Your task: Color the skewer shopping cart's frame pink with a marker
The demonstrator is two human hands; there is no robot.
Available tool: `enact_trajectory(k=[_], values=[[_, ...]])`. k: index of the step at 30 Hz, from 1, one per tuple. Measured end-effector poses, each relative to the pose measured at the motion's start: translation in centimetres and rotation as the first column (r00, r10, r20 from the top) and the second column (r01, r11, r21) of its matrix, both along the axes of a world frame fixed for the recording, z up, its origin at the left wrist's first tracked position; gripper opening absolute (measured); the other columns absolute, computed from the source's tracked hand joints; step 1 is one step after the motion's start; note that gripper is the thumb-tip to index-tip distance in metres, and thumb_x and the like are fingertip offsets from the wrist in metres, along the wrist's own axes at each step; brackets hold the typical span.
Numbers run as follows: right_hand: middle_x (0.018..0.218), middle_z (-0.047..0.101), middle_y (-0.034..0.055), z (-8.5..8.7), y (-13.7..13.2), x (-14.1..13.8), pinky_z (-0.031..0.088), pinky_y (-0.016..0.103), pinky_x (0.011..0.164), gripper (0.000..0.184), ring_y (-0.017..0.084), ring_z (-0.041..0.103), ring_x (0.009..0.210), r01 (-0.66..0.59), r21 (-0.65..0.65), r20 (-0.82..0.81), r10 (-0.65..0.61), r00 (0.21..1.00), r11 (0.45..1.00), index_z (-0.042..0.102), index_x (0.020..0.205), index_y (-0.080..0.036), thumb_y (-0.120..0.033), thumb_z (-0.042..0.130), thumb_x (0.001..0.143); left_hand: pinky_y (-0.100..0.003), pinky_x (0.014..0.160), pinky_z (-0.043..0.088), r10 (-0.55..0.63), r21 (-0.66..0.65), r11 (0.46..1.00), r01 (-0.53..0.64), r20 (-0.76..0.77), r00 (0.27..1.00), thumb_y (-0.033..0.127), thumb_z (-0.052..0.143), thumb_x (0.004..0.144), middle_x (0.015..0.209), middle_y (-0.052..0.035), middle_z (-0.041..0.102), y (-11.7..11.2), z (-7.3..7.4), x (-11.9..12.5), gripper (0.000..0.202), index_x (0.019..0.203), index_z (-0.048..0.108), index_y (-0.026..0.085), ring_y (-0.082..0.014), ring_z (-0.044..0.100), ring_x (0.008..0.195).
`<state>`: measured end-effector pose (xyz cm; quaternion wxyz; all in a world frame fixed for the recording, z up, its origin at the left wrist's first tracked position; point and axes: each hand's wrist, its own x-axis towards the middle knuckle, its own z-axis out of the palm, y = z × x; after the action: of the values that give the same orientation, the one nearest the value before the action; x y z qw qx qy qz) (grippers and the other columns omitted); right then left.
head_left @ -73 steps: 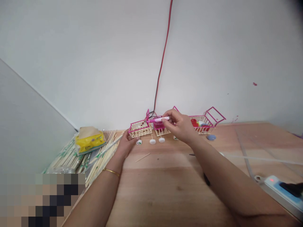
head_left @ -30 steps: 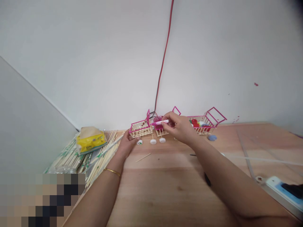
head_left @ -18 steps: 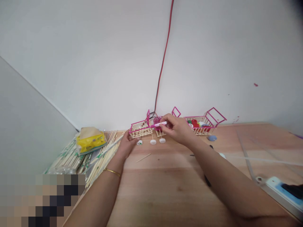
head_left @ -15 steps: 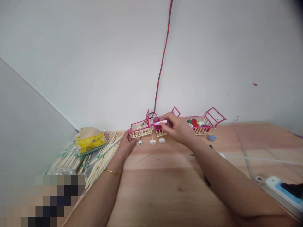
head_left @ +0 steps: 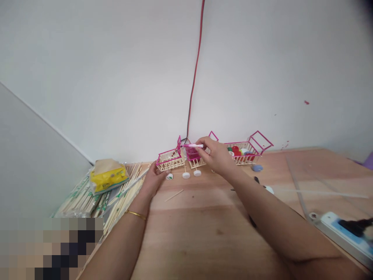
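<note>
A small cart [head_left: 169, 160] made of wooden sticks with pink edges stands on bottle-cap wheels at the far side of the wooden table [head_left: 204, 233]. My left hand [head_left: 153, 179] rests against its near left side, fingers curled around the frame. My right hand [head_left: 216, 156] pinches a pink-tipped white marker [head_left: 193, 146], its tip at the cart's upright pink handle. A second stick cart [head_left: 196, 158] with a pink cup inside stands just behind the marker.
A third stick cart [head_left: 243, 151] holding coloured bottle caps stands to the right by the wall. A heap of wooden skewers [head_left: 116, 196] and a yellow tissue pack [head_left: 107, 175] lie at left. A power strip [head_left: 344, 233] sits at right. A red cable [head_left: 194, 77] runs up the wall.
My right hand has lifted the marker slightly, from the cart's top rail up toward its handle. The left hand stays on the cart. The camera shifted a little.
</note>
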<state>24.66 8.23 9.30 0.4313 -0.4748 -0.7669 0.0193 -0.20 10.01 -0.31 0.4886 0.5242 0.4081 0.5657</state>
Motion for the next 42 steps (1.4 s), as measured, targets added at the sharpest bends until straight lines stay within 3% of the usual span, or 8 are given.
enact_trajectory(k=[7,14,20,34,42], values=[[0.092,0.072,0.0100,-1.2,1.6,-0.3,0.044,0.036,0.081,0.016,0.024,0.062,0.087,-0.007,0.131,0.098,-0.006,0.995,0.991,0.066,0.099,-0.018,-0.026,0.054,0.092,-0.042,0.099,0.045,-0.006,-0.015,1.000,0.006,0.003,1.000,0.029,0.083,0.062,0.126,-0.0140,0.063,-0.1,0.1,0.0,0.070,0.123,0.053,0.017,-0.0258,0.061,0.113],[0.093,0.073,0.0100,-0.9,2.1,-0.7,0.045,0.038,0.081,0.016,0.025,0.062,0.088,-0.052,0.186,0.140,0.025,0.990,0.981,0.068,0.096,-0.019,-0.028,0.055,0.091,-0.039,0.095,0.048,-0.020,-0.016,1.000,0.021,0.068,0.997,0.025,0.083,0.061,0.126,-0.0135,0.063,0.2,-0.6,-0.1,0.071,0.124,0.051,0.018,-0.0250,0.062,0.111],[0.089,0.072,0.0091,-1.6,2.8,-0.2,0.046,0.039,0.077,0.018,0.024,0.063,0.082,-0.044,0.231,0.152,0.008,0.988,0.972,0.067,0.097,-0.020,-0.031,0.054,0.091,-0.037,0.090,0.051,-0.008,-0.048,0.999,0.014,0.127,0.992,0.018,0.081,0.060,0.116,-0.0110,0.068,0.5,-1.4,-0.1,0.069,0.122,0.051,0.019,-0.0236,0.066,0.103],[0.088,0.071,0.0084,-2.8,3.1,-0.4,0.047,0.037,0.076,0.019,0.023,0.064,0.081,0.005,0.310,0.201,-0.071,0.977,0.951,0.067,0.097,-0.020,-0.034,0.056,0.090,-0.042,0.090,0.051,0.041,-0.028,0.999,-0.039,0.080,0.996,0.014,0.078,0.060,0.112,-0.0113,0.069,0.9,-2.2,-0.3,0.063,0.117,0.053,0.018,-0.0271,0.067,0.099],[0.083,0.071,0.0062,-2.9,3.2,-0.5,0.047,0.036,0.074,0.017,0.022,0.064,0.077,0.006,0.370,0.245,-0.104,0.964,0.929,0.067,0.094,-0.021,-0.034,0.058,0.089,-0.036,0.086,0.052,0.022,-0.010,1.000,-0.022,0.077,0.997,0.012,0.075,0.062,0.110,-0.0112,0.069,0.6,-1.7,-0.1,0.058,0.116,0.053,0.016,-0.0236,0.067,0.098]])
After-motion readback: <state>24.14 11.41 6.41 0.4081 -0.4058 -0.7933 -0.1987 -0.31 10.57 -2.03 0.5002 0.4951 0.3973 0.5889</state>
